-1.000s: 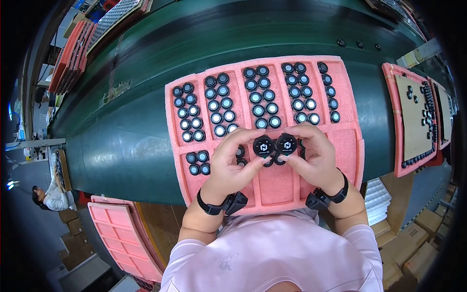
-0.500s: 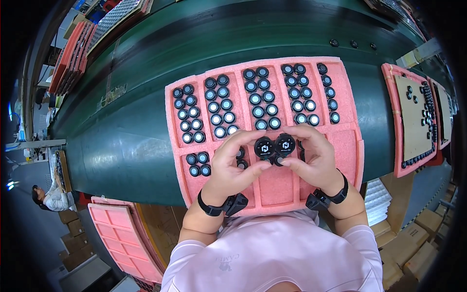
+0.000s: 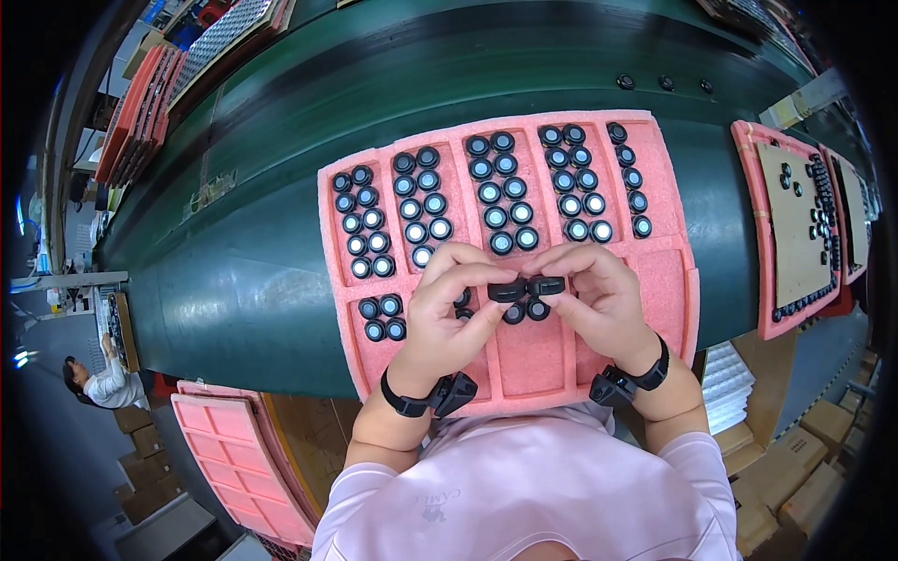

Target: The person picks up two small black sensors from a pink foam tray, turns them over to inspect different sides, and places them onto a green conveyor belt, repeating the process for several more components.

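Observation:
My left hand (image 3: 449,309) pinches a round black disc-shaped piece (image 3: 507,292) between thumb and fingers. Another of the same kind (image 3: 546,286) is gripped by my right hand (image 3: 606,297). Both pieces are held close together and edge-on, so their faces are hidden. Below them lies a pink foam tray (image 3: 533,365) with sunken compartments. Rows of black round pieces with pale centres (image 3: 502,192) fill much of its far row. In the near row, several stand in the left compartment, and a pair (image 3: 526,310) shows just under my hands. My fingers cover part of the middle.
The tray rests on a long green work surface (image 3: 234,318). Three black pieces (image 3: 666,83) sit on it at the far right. More pink trays (image 3: 762,243) with black pieces stand at right; empty pink trays (image 3: 224,449) lean at lower left. A person (image 3: 108,383) works far left.
Both hands have tipped the two pieces from printed faces showing to edge-on. The three loose pieces at the far right have shifted left. The pink tray has stayed put.

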`<control>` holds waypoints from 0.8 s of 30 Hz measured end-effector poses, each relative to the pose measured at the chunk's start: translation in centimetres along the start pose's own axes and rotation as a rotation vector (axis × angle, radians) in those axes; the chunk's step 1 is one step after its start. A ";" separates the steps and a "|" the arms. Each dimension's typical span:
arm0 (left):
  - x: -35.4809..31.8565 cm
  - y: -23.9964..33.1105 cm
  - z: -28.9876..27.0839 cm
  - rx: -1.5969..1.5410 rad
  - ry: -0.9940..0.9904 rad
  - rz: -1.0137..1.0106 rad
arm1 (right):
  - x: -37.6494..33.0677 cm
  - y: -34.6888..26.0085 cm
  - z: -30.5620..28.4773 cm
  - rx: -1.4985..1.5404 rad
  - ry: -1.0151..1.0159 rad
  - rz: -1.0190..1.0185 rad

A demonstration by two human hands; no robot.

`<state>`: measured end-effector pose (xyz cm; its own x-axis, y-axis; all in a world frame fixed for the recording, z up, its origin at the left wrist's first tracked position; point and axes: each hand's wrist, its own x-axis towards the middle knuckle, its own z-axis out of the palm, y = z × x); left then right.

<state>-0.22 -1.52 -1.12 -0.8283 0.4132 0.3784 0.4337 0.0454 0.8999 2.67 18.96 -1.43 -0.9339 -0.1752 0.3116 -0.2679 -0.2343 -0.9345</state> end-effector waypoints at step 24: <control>-0.4 -0.1 1.1 -0.087 0.084 0.059 | -0.7 -0.2 -0.1 -0.192 -0.035 -0.004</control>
<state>0.47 -0.65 -1.61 -0.8305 0.3349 0.4450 0.4534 -0.0574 0.8894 3.39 19.26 -1.49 -0.9250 -0.2083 0.3177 -0.3145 -0.0491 -0.9480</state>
